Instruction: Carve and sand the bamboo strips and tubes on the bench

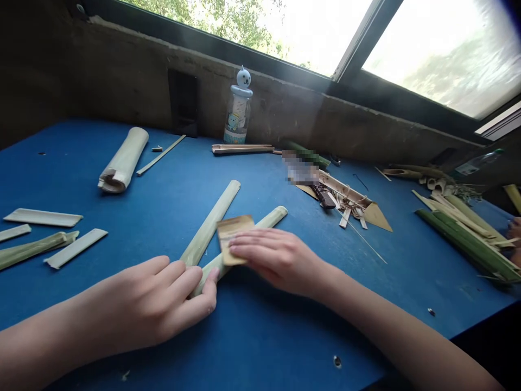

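Observation:
Two pale green bamboo strips lie in a V on the blue table in the middle. My left hand (163,301) is closed around the near end of the right bamboo strip (273,217), its fingers also against the lower end of the left bamboo strip (211,222). A folded piece of sandpaper (228,239) rests over the middle of the right strip. My right hand (280,258) pinches that sandpaper and presses it on the strip; its fingertips are slightly blurred. The underside of the sandpaper is hidden.
Bamboo pieces (75,248) lie at left below a thick bamboo tube (126,157). A bottle (238,114) stands by the wall. A dark-handled tool (324,195) lies among bamboo scraps. Split green bamboo (464,244) is piled at right, near another person's hand (516,228).

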The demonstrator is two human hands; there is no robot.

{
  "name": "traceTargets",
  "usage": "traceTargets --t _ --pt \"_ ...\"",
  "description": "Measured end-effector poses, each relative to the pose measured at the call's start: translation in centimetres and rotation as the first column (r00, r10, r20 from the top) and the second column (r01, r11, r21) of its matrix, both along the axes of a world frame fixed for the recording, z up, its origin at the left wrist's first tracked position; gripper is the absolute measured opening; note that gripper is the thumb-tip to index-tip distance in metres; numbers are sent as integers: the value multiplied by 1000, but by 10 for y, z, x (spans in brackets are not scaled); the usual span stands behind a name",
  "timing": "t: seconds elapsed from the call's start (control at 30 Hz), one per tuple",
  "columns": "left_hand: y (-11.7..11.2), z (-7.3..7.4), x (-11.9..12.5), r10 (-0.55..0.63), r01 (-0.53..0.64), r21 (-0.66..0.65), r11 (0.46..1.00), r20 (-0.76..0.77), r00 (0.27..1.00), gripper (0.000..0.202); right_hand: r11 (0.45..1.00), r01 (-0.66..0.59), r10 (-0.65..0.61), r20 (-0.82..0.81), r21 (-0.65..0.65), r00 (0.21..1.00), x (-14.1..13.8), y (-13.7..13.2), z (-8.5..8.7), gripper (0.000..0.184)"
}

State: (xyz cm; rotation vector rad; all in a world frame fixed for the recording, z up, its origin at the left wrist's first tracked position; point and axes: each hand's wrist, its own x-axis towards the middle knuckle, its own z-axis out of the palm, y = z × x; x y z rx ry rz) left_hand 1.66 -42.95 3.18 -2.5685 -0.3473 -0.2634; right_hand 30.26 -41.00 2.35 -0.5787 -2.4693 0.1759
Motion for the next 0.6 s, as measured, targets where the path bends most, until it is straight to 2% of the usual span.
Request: traceTargets --t 0.07,0.1,0.17,0.23,0.3,0.33,0.4,0.5,0.6 --pt "1 -2 -1 6 -5 -36 999 22 1000 20 992 104 -111 -102 -75 989 23 16 1 19" --pt "1 -3 -1 10 -9 -43 999 26 1000 21 972 173 -199 -158 -160 967 34 23 3 17" --pt "1 -4 -2 20 -19 -48 999 25 999 22 893 221 -318 -203 -392 926 51 34 9 21" --pt "1 -4 -2 28 -26 -62 998 29 999 21 807 125 -260 -157 -577 953 59 39 17 32" --pt "0 -3 -2 33 -31 -77 997 33 999 21 754 33 -134 -104 -656 985 60 38 24 45" --pt "-1 -3 -2 35 -33 -78 996 28 999 20 751 48 -119 -64 -659 991 57 36 26 52" --pt "-1 -4 -1 39 -39 -64 997 9 999 21 783 200 -199 67 -590 978 47 27 29 57" --pt "0 -9 0 31 -30 -30 999 31 999 20 826 437 -340 304 -355 890 26 6 27 43" --pt "2 -15 0 10 -9 -9 1000 80 997 17 854 474 -356 424 -213 833 9 -14 19 65"
